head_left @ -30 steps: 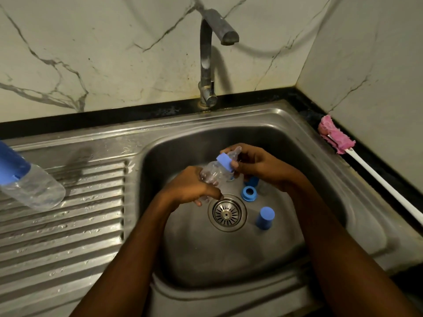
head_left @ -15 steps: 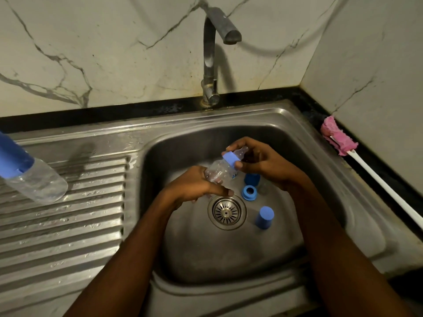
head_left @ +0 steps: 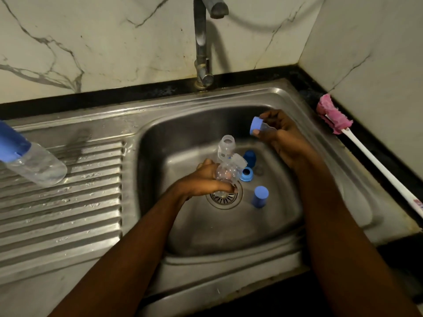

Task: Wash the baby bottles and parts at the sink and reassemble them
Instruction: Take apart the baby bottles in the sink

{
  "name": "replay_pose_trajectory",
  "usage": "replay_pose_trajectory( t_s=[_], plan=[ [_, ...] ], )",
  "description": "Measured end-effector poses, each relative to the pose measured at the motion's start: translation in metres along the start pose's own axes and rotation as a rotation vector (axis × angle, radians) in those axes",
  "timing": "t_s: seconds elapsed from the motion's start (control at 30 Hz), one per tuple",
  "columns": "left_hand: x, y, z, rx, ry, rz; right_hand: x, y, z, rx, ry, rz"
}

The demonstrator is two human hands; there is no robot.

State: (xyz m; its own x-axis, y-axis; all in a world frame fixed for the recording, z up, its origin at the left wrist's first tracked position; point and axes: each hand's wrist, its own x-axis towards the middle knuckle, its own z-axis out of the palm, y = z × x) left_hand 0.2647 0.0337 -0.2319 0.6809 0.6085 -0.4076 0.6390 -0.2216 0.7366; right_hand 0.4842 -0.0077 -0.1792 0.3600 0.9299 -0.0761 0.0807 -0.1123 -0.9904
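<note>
Left hand (head_left: 206, 180) is gripping the uncapped clear bottle (head_left: 225, 149) above the sink (head_left: 229, 236) drain (head_left: 223, 199); right hand (head_left: 282, 137) is pinching the blue screw ring (head_left: 256, 126), held apart, right of the bottle.

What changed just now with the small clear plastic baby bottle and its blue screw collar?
The right hand took the blue screw collar, teat attached, off the small clear plastic baby bottle and carried it up and right, still pinching it. The left hand still grips the bottle, its mouth now open. The blue parts by the drain stayed put.
</note>
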Motion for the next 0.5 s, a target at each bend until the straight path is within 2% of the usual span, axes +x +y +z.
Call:
replay_pose_trajectory(
  t_s=[0.17,0.27,0.5],
  plan=[
    [0.005,-0.002,0.025,0.083,0.1,0.165,0.008,0.01,0.001,-0.063,0.084,0.121],
    [0.01,-0.007,0.041,0.136,0.098,0.225,0.008,0.013,0.002,-0.142,0.074,0.116],
    [0.02,-0.016,0.069,0.159,0.106,0.18,0.007,0.016,0.008,-0.236,0.029,0.042]
  ],
)
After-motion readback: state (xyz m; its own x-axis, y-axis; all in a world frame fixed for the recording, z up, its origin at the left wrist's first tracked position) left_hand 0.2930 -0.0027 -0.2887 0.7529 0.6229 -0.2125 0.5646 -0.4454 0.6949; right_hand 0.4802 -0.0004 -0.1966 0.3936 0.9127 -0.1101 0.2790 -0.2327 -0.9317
